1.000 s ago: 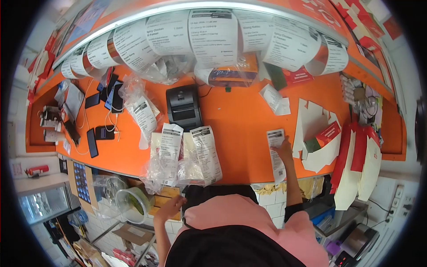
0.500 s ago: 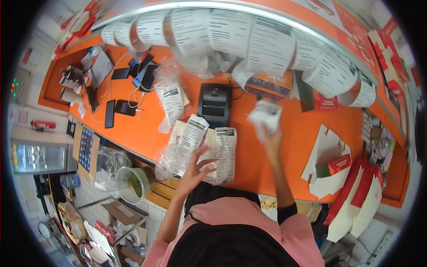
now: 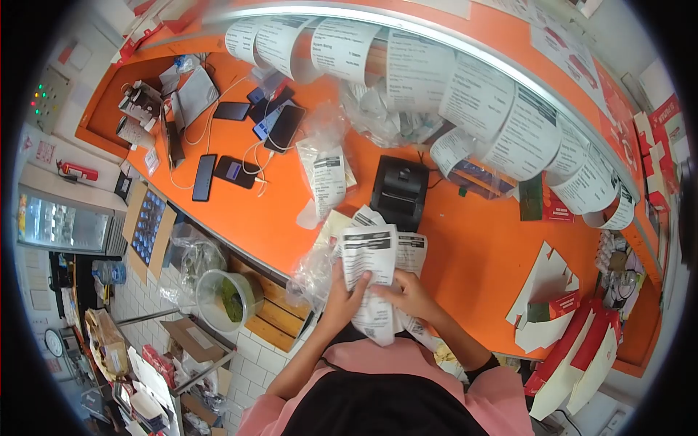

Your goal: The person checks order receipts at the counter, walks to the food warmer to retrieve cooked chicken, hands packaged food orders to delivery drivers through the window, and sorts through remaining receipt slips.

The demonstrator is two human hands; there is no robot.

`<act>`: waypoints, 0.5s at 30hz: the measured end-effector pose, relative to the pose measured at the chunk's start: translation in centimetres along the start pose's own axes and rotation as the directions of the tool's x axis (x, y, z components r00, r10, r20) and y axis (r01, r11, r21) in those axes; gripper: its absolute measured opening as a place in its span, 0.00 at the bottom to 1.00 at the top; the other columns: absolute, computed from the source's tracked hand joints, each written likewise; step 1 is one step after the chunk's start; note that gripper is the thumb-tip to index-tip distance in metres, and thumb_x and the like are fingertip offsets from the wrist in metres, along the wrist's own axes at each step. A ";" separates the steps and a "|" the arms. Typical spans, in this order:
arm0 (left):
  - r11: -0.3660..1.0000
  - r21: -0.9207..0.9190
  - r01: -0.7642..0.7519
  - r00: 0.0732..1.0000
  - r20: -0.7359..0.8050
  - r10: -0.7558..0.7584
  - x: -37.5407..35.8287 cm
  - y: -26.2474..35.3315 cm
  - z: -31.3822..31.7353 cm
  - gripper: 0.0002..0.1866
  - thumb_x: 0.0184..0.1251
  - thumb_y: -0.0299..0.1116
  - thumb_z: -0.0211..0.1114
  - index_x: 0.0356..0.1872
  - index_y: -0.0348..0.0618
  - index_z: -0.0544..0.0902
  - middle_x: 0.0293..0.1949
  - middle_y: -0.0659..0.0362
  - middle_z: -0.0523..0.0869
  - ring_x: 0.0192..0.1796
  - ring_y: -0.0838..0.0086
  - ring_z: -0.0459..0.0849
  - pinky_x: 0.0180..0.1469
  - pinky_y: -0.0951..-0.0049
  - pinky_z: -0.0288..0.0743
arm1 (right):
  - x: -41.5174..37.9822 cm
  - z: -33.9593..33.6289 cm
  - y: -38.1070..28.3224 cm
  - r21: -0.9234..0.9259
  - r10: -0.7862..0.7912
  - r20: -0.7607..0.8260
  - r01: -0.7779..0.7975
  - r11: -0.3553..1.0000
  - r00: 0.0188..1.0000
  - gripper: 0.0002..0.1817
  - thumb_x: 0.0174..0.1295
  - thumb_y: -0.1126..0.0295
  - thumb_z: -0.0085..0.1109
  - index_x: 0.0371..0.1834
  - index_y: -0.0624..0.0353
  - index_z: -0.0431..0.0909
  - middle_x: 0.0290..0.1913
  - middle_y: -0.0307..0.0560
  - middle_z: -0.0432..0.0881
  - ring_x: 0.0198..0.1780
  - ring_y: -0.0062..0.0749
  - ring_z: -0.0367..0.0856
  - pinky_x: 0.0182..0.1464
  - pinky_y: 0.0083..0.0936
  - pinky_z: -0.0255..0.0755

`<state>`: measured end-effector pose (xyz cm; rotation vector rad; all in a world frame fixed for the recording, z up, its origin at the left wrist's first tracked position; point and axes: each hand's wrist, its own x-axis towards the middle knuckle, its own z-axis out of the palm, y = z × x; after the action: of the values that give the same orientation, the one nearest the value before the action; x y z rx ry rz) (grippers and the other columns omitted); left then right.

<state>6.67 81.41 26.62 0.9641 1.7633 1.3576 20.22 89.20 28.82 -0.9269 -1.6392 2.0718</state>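
A long printed receipt (image 3: 369,254) is held up in front of my body at the counter's near edge. My left hand (image 3: 343,298) is closed on its left side, thumb lying over the print. On the right side, my right hand (image 3: 411,296) has its fingers closed at the paper's edge; some of them are hidden. Behind it lie another receipt (image 3: 412,254) and a clear plastic bag (image 3: 313,272), partly covered. A black receipt printer (image 3: 400,192) stands just beyond. Further left, a bagged packet (image 3: 329,178) carries a receipt too.
Several printed slips (image 3: 476,102) hang from the rail above the orange counter (image 3: 480,232). Phones (image 3: 205,176) with cables lie to the left. Folded card boxes (image 3: 542,291) are at the right. A clear tub (image 3: 229,301) stands below the counter's left edge.
My right hand has come from the counter's right side back to my left hand. A receipt is now held up between both hands. The head view has shifted.
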 end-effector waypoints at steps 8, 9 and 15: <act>0.965 0.236 -0.112 0.990 0.113 0.087 10.0 -2.3 -7.6 0.17 0.63 0.33 0.55 0.49 0.36 0.63 0.46 0.50 0.69 0.47 0.63 0.70 0.49 0.68 0.66 | 16.2 -14.1 -6.0 0.028 -0.283 -0.504 0.342 0.939 0.816 0.11 0.59 0.65 0.53 0.41 0.59 0.74 0.33 0.36 0.76 0.34 0.19 0.75 0.33 0.22 0.70; 0.967 0.236 -0.100 0.990 0.123 0.072 10.3 -3.5 -8.4 0.17 0.63 0.33 0.55 0.49 0.36 0.63 0.46 0.50 0.69 0.47 0.63 0.70 0.49 0.68 0.66 | 19.7 -14.4 -6.8 0.021 -0.299 -0.689 0.431 0.902 0.660 0.10 0.58 0.68 0.52 0.41 0.61 0.73 0.34 0.38 0.76 0.34 0.23 0.75 0.34 0.23 0.70; 0.920 0.327 0.214 0.903 0.293 -0.314 9.0 -9.7 -10.9 0.21 0.65 0.39 0.54 0.53 0.36 0.64 0.50 0.47 0.69 0.56 0.59 0.69 0.56 0.64 0.65 | 32.1 -16.4 0.2 -0.986 -0.928 -0.138 0.036 0.160 0.347 0.09 0.52 0.76 0.45 0.33 0.68 0.73 0.41 0.63 0.75 0.39 0.54 0.75 0.41 0.40 0.68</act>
<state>-8.46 82.70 18.57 0.9965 1.7699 0.7209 7.90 121.19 17.68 -0.9485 -1.9653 -0.1120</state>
